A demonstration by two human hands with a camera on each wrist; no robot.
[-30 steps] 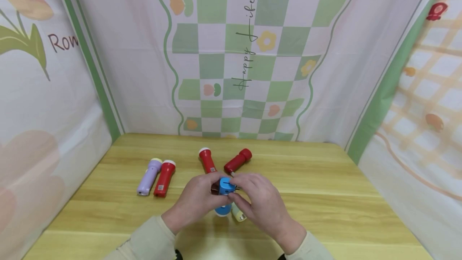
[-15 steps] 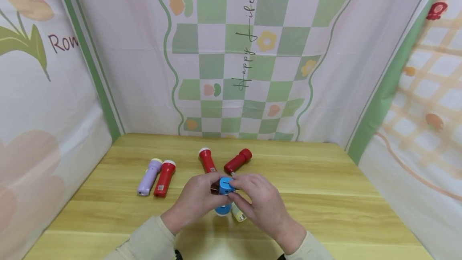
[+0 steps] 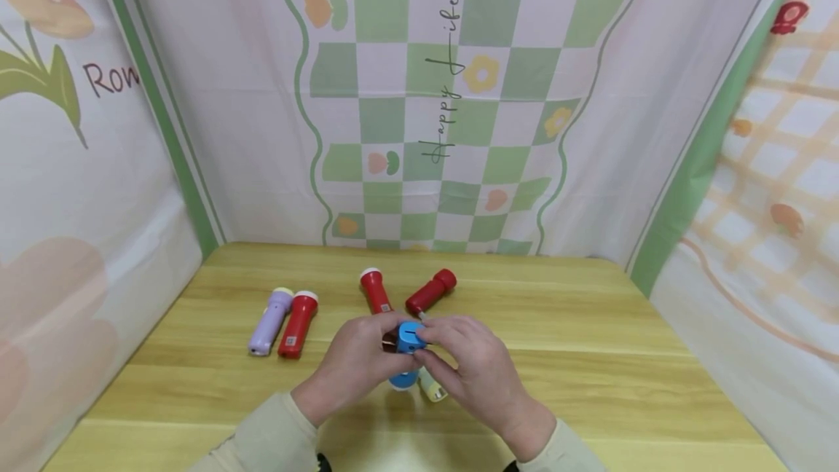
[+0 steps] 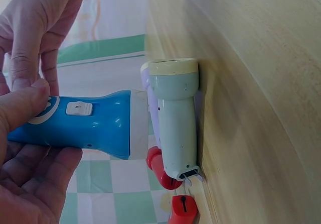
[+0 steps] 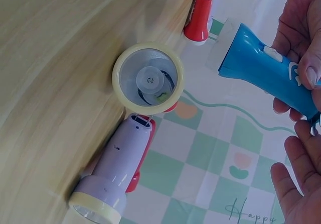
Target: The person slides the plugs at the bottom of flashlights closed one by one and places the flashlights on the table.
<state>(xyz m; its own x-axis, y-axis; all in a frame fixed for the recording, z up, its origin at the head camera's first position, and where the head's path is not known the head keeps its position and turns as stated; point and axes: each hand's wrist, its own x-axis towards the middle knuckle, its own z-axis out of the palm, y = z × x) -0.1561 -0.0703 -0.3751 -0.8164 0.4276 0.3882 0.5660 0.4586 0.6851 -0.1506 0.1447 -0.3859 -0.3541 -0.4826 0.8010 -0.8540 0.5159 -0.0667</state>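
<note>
My left hand (image 3: 357,355) wraps its fingers and thumb round a blue flashlight (image 4: 100,121), whose white-rimmed head points down at the table. At its tail end (image 3: 411,337), the fingertips of my right hand (image 3: 481,370) pinch near the metal plug prongs (image 5: 315,121); the exact contact is partly hidden. In the left wrist view the thumb lies beside the white switch (image 4: 79,108). Just beyond the blue head, a pale green flashlight (image 4: 175,113) with a cream rim lies on the table, prongs out.
Left of my hands lie a purple flashlight (image 3: 270,323) and a red flashlight (image 3: 298,324). Two more red ones, one upright-pointing (image 3: 376,290) and one slanted (image 3: 431,292), lie beyond. Another purple flashlight (image 5: 118,158) shows in the right wrist view. Printed curtains border the wooden table (image 3: 590,326).
Both hands stay almost where they were on the blue flashlight. Slightly less of the prongs shows beside my right fingertips than a second ago. The head view has shifted a little.
</note>
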